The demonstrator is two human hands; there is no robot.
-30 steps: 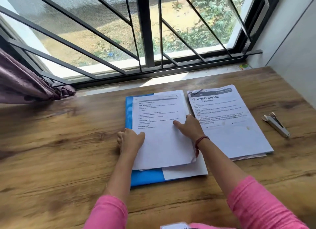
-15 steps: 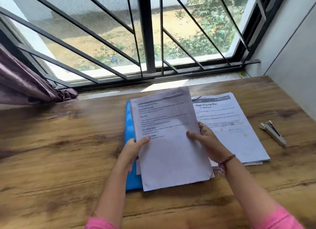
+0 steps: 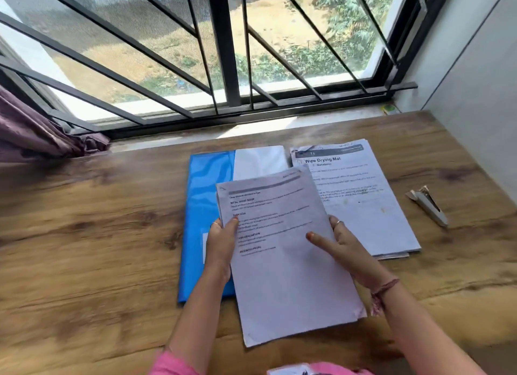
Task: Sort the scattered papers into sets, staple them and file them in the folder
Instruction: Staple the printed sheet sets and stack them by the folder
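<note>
Nearest the camera, pink sleeves (image 3: 173, 363) show at the lower edge of the view. Both forearms reach forward over the wooden counter (image 3: 84, 234). The left hand (image 3: 222, 241) grips the left edge of a sheaf of printed papers (image 3: 285, 262), thumb on the top sheet, fingers behind. The right hand (image 3: 344, 248) holds the right edge of the same sheaf, thumb laid across the printed face, fingers curled under; a red thread is tied at that wrist. The sheaf is lifted off the counter and tilted toward the camera, its lower corners over the counter edge of the blue folder (image 3: 207, 206). The folder lies flat under and beyond the sheaf, with a white sheet (image 3: 260, 162) on its right half. Just beside the folder to the right lies a second stack of papers (image 3: 369, 206), headed "Wipe Drying Mat". A stapler (image 3: 428, 205) lies well apart to the right of that stack. Farther back is a barred window (image 3: 232, 52), with a purple curtain (image 3: 33, 134) at the left.
</note>
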